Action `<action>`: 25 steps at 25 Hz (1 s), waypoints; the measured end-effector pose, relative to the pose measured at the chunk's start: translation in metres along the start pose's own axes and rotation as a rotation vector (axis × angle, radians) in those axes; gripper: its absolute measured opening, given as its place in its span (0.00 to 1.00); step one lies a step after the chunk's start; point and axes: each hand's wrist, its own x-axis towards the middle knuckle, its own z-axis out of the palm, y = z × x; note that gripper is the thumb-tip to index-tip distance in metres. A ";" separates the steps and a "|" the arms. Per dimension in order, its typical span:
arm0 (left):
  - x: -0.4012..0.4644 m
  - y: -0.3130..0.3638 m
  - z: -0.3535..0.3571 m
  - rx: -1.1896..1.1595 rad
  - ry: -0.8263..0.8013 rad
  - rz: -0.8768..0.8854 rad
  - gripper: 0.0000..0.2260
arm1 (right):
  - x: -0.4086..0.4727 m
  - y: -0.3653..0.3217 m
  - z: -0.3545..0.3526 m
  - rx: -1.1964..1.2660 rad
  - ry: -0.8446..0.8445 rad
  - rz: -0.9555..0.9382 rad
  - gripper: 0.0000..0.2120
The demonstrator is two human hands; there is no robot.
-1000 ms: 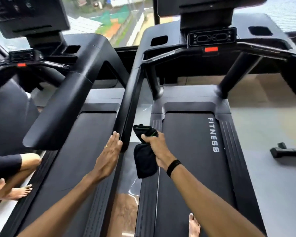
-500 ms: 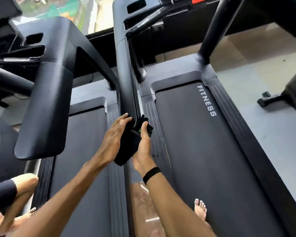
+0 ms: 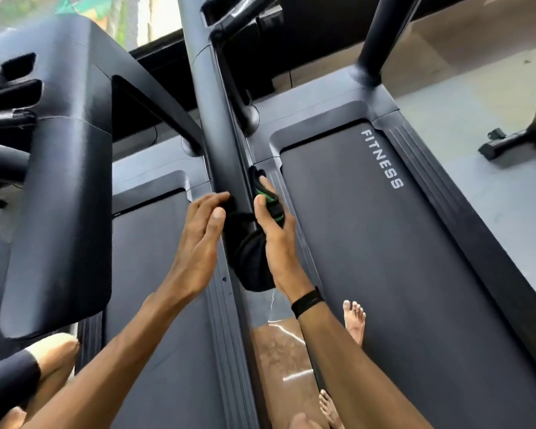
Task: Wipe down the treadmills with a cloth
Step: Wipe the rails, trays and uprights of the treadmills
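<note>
Now both hands have closed in on the handrail [image 3: 226, 168] end: a second ago the left hand [image 3: 198, 239] hovered flat and apart, now its straight fingers press the black cloth [image 3: 251, 258] against the rail. Right hand [image 3: 274, 233] grips the cloth's other side. Cloth wraps the rail, so wiping can begin on the treadmill [image 3: 369, 243].

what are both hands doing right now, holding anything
Left hand: open, fingers straight, fingertips on the black cloth with green trim at the dark treadmill handrail.
Right hand: closed, gripping that cloth against the handrail.
</note>
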 end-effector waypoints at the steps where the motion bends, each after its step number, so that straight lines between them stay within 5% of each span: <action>1: 0.016 -0.003 0.001 0.017 0.031 -0.014 0.24 | 0.008 -0.002 -0.001 -0.029 -0.077 -0.049 0.27; 5: 0.078 0.005 0.030 0.067 0.085 -0.080 0.31 | 0.079 -0.001 0.001 -0.017 -0.247 0.058 0.32; 11: 0.088 0.010 0.042 0.103 0.155 -0.094 0.25 | 0.078 0.019 -0.004 0.069 -0.119 0.319 0.24; 14: 0.085 0.017 0.041 0.065 0.162 -0.094 0.22 | 0.041 -0.003 0.005 -0.099 -0.061 0.253 0.35; 18: 0.084 0.016 0.042 -0.145 0.159 -0.434 0.22 | 0.089 -0.033 0.028 -0.286 -0.174 -0.004 0.38; 21: 0.094 0.023 0.033 0.094 0.233 -0.086 0.18 | 0.178 -0.028 0.042 -0.248 -0.163 -0.007 0.38; 25: 0.180 0.028 0.009 0.143 0.329 -0.152 0.09 | 0.215 0.005 0.030 -0.082 -0.150 0.392 0.32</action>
